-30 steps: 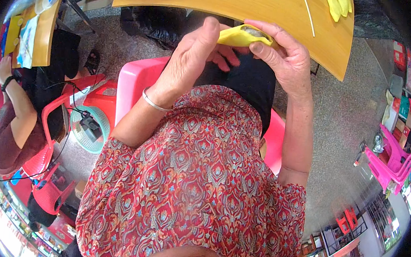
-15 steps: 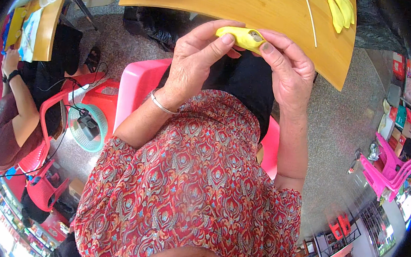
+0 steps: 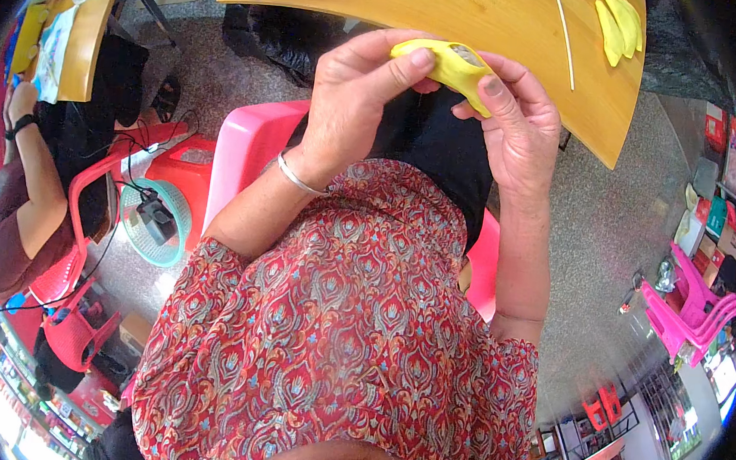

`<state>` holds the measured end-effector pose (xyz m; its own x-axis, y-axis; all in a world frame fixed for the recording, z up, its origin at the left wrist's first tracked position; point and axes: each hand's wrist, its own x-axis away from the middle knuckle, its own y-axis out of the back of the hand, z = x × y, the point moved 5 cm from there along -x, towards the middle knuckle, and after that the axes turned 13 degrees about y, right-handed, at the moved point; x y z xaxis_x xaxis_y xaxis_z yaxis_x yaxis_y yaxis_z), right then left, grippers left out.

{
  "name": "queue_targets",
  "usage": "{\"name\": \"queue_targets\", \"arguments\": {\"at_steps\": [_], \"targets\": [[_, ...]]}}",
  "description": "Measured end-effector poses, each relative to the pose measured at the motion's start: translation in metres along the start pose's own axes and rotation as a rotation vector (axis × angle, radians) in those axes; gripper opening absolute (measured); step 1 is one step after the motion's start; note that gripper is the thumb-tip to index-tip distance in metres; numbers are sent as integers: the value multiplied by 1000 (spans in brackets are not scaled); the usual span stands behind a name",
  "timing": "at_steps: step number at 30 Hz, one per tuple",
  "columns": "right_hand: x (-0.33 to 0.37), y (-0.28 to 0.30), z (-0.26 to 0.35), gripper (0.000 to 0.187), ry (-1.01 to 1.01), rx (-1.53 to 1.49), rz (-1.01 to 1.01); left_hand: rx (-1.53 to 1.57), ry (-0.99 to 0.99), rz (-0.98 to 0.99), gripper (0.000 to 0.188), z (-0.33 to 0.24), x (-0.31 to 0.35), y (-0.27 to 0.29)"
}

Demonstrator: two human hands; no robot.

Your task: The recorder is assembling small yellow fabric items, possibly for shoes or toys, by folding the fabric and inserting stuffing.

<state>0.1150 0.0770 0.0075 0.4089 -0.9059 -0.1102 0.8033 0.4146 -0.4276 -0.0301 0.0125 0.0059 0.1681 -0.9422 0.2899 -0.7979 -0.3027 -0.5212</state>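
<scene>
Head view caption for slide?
Both hands, left hand and right hand, grip a yellow plastic piece beside a wooden table.

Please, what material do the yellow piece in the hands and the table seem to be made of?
The yellow piece, held by the left hand and the right hand, looks like smooth moulded plastic or rubber: even colour, rounded edges. The table looks like varnished wood or wood laminate: orange-brown grain lines, soft sheen.

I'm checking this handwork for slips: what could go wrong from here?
The yellow piece is held only by fingertips of the left hand and right hand, above the lap and short of the wooden table; if the grip loosens, it would likely drop to the lap or the floor. The spare yellow pieces lie close to the table's far corner, so a bump could push them off.
</scene>
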Motion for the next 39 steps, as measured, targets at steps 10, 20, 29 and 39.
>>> {"name": "queue_targets", "arguments": {"at_steps": [10, 20, 29, 39], "targets": [[5, -11, 6, 28, -9, -159, -42, 109, -68, 78, 30, 0, 7, -20], [4, -14, 4, 26, 148, 57, -27, 368, 47, 255, 37, 8, -10, -6], [5, -19, 15, 28, 225, 178, -80, 253, 56, 193, 39, 9, -10, -25], [1, -26, 46, 40, 678, 959, 223, 407, 127, 328, 36, 5, -7, -25]]}}
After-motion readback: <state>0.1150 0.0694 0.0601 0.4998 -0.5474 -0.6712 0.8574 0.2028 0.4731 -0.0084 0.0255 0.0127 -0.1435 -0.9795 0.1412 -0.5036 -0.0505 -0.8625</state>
